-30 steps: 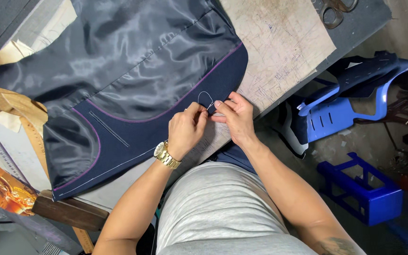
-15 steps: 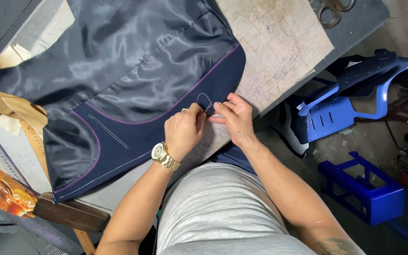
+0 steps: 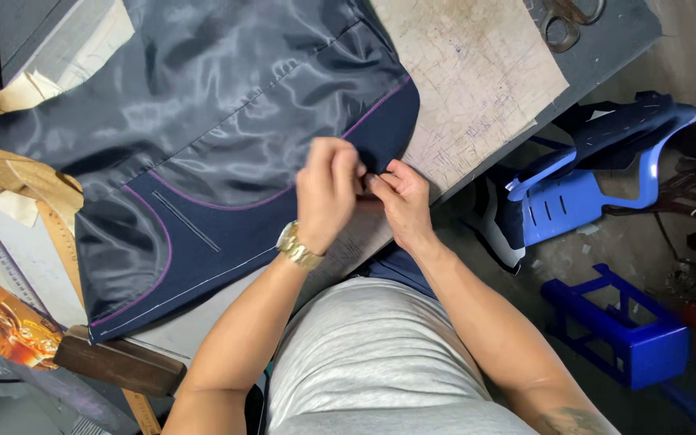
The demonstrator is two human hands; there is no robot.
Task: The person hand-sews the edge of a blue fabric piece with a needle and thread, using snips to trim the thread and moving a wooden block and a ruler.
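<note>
Both hands meet at the near edge of the navy jacket [image 3: 227,153]. The left hand [image 3: 328,193] and the right hand [image 3: 400,197] each pinch its hem, fingertips almost touching. Scissors [image 3: 565,20] lie well beyond them.

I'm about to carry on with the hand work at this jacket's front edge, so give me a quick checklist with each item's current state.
1. Left hand on the navy jacket at its curved edge: ok.
2. Right hand pinching beside it: ok.
3. Needle or thread between the fingers: cannot tell, hidden.
4. Jacket spread on the paper-covered table: ok.
5. Scissors on the table's far corner: ok.
</note>
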